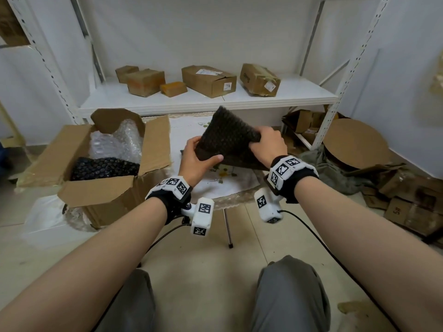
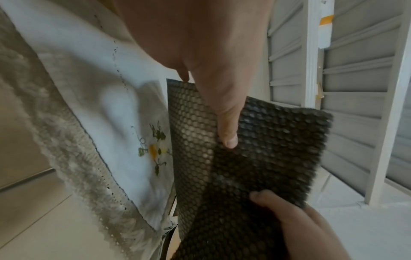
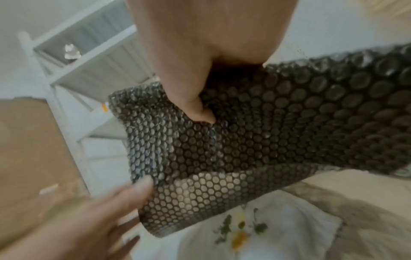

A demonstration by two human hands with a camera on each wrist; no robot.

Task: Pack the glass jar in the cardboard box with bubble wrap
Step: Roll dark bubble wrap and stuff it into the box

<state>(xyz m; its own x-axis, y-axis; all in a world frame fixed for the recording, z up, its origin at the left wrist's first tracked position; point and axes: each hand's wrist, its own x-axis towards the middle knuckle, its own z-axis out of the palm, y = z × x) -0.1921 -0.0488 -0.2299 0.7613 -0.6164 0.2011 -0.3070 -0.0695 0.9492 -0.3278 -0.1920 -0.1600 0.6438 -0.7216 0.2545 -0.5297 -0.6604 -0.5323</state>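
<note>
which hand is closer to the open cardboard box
Left. The left hand holds the dark bubble wrap sheet on the side toward the cardboard box; the right hand grips the sheet's far side, further away.

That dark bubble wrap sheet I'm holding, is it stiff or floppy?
Probably floppy: the dark bubble wrap sheet bends and curls between the left hand and right hand. Likely light too, since fingertip pinches hold it up. Its bubbles should give some grip.

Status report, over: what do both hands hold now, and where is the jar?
Left hand and right hand both grip the dark bubble wrap sheet, above the table. Cardboard box open, wrap inside. Jar not visible. Nothing blocks the box.
</note>
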